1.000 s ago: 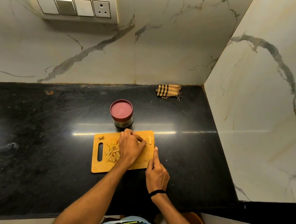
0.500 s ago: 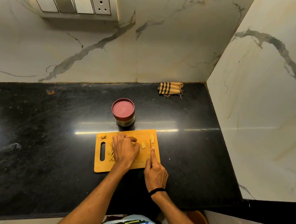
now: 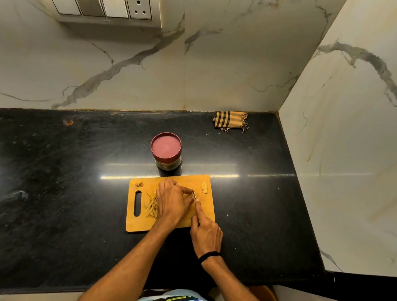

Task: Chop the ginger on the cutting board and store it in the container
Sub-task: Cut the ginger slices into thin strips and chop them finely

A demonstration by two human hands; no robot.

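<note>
Left hand [image 3: 173, 203]: slid off the cut strips [image 3: 152, 204] to the cutting board's [image 3: 133, 226] middle.
Right hand [image 3: 206, 232]: brought the knife [image 3: 194, 194] onto the board, against the left hand.

Left hand [image 3: 172, 203] curled over ginger [image 3: 187, 196] mid cutting board [image 3: 134, 226]; right hand [image 3: 206, 232] gripping knife [image 3: 194, 194], index finger along blade. Cut strips [image 3: 151, 205] left, lidded container [image 3: 166, 151] just beyond far edge.

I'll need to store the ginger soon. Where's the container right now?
In the head view, the red-lidded container stands on the black counter just beyond the cutting board, left of the striped cloth.
</note>
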